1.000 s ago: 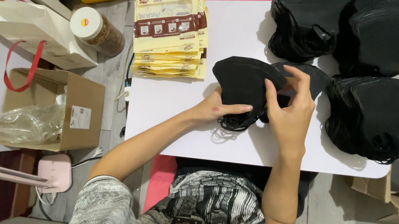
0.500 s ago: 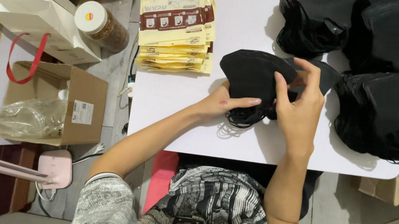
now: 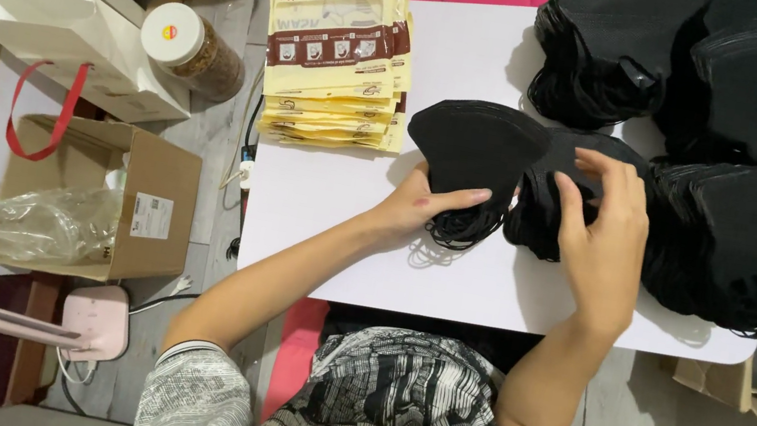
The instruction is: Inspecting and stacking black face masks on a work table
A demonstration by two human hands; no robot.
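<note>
White, the small tabletop (image 3: 448, 285) fills the middle of a crowded floor. Near you, your left hand (image 3: 420, 205) pinches a folded black fabric mask (image 3: 474, 152); your right hand (image 3: 603, 233), fingers half open, rests on the small black mask pile (image 3: 542, 204) beside it. The mask's long axis runs left to right, its point toward the stack of yellow paper packets (image 3: 338, 50). Its loose ear loops could snag and drag the pile; farther, the tall black stacks (image 3: 706, 62) may topple.
</note>
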